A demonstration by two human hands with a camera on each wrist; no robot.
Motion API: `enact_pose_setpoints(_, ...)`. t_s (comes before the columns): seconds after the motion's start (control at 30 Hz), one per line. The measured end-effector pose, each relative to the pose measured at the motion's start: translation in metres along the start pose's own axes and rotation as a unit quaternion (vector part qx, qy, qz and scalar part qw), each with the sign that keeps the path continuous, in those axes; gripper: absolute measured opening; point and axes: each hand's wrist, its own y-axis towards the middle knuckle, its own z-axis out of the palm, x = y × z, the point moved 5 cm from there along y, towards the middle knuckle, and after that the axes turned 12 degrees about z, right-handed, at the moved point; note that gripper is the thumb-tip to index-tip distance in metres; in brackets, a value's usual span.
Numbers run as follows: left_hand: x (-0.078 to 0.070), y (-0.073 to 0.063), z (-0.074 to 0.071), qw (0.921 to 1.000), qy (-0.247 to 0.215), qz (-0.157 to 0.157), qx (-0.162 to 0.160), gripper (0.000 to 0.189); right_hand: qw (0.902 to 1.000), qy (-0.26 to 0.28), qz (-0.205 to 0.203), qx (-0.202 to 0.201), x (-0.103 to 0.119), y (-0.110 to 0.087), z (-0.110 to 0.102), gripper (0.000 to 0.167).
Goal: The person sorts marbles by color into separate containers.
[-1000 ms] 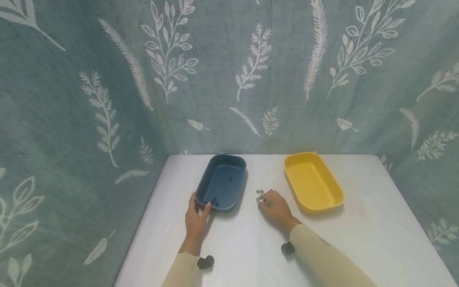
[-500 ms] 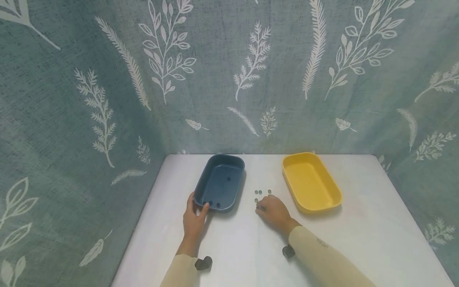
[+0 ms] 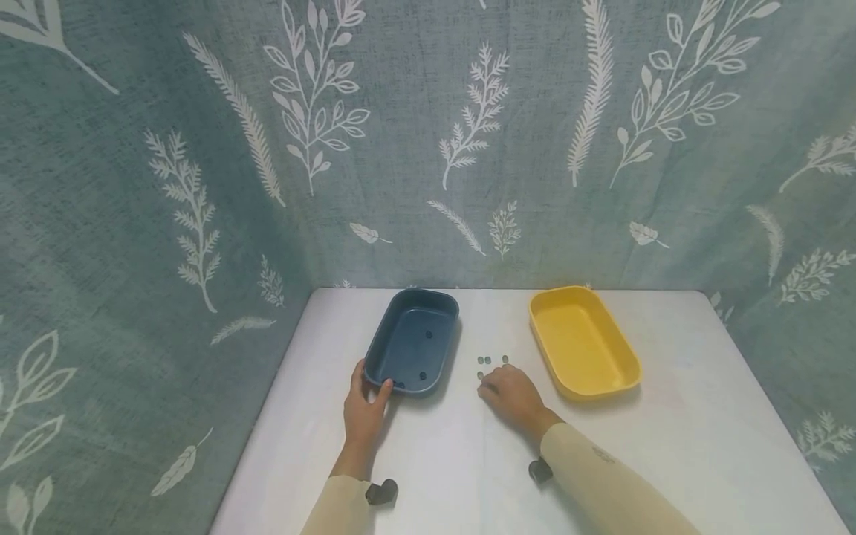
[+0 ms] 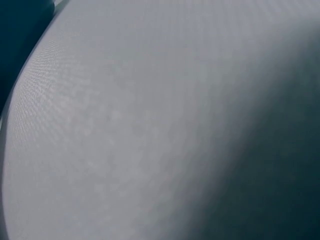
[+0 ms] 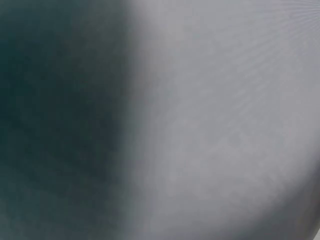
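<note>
My left hand (image 3: 363, 417) grips the near left corner of a dark blue tray (image 3: 446, 312), its thumb over the rim and its fingers along the outer side. Several small dark round pieces (image 3: 423, 376) lie inside, mostly toward the near end. My right hand (image 3: 513, 397) is low over the white table, fingers bent and fingertips down beside a loose group of small grey-green round pieces (image 3: 487, 360). I cannot tell whether a piece is between those fingertips. Both wrist views show only blurred pale tabletop and dark shadow, with no fingers in sight.
A yellow tray (image 3: 580, 327) stands on the table (image 3: 435, 468) to the right of the right hand. Teal fabric (image 3: 401, 223) with white leaf patterns rises behind the table and at both sides.
My right hand has shifted slightly toward me, uncovering a piece on the far side. Some pieces in the blue tray have slid, one to the right. The left hand keeps its grip.
</note>
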Motion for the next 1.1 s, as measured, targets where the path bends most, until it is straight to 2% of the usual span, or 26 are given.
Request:
enact_pose_setpoints(0.13, -0.001, 0.000, 0.000, 1.0000, 0.001, -0.003, 0.006, 0.077, 0.9998, 0.012, 0.015, 0.012, -0.001, 0.001, 0.000, 0.018)
enact_pose_setpoints(0.33, -0.002, -0.001, -0.004, 0.9999, -0.002, -0.011, 0.001, 0.075, 0.9954, 0.061, 0.062, 0.042, 0.001, 0.000, 0.000, 0.019)
enact_pose_setpoints(0.53, -0.002, -0.001, -0.006, 1.0000, -0.005, -0.006, 0.003, 0.076, 0.9924, 0.072, 0.093, 0.037, 0.003, -0.001, -0.002, 0.020)
enact_pose_setpoints(0.83, 0.000, -0.003, -0.004, 0.9998, -0.002, -0.020, 0.010, 0.076, 0.9921, 0.088, 0.085, 0.026, 0.003, -0.003, -0.007, 0.018)
enact_pose_setpoints(1.1, -0.002, -0.002, -0.001, 0.9997, -0.013, -0.016, 0.010, 0.074, 0.9947, 0.090, 0.048, 0.014, 0.002, 0.000, -0.015, 0.010)
